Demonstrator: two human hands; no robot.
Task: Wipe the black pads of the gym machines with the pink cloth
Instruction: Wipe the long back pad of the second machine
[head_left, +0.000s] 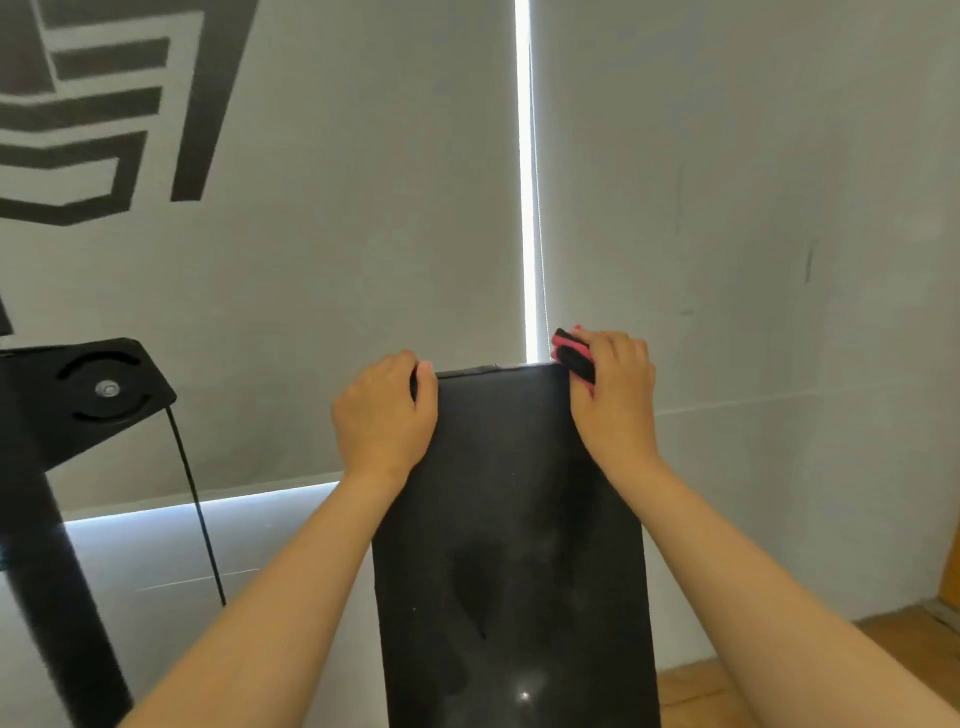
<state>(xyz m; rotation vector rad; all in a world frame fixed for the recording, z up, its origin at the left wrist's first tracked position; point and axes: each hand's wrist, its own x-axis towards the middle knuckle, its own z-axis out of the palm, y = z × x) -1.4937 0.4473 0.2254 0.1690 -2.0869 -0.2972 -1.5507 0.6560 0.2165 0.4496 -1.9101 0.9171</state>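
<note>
A gym: padded bench (511, 545), machine frame (62, 467).

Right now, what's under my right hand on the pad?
The pink cloth, pressed against the top right corner of the black pad. The right hand grips it, hiding most of it and the pad beneath.

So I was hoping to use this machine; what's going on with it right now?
A person is cleaning its black pad. Their left hand grips the pad's top left corner, while the right hand holds a pink cloth against the top right corner. Dull smudges show on the pad's face lower down.
</note>
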